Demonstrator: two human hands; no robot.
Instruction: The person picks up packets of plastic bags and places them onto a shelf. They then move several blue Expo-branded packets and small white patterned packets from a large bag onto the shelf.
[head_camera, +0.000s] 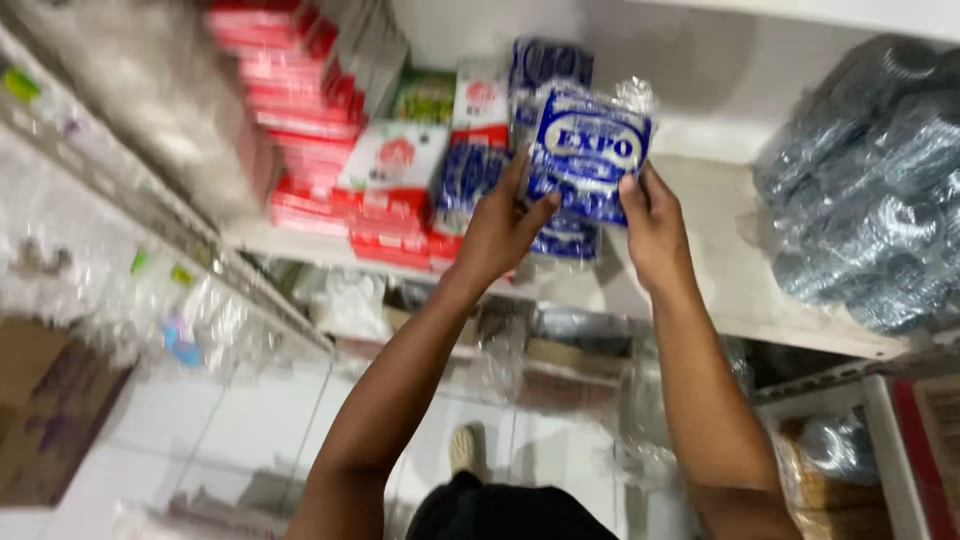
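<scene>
Both my hands hold a blue and white plastic packet (588, 150) up over a white shelf (730, 270). My left hand (500, 225) grips its lower left edge. My right hand (652, 215) grips its lower right corner. Behind the packet stands a row of similar blue packets (470, 175) on the shelf.
Red and white boxes (310, 120) are stacked at the shelf's left. A clear bag of silvery scouring pads (870, 190) fills the right side. Lower shelves hold plastic-wrapped goods (560, 340). A cardboard box (45, 410) sits at the left on the white tiled floor (250, 420).
</scene>
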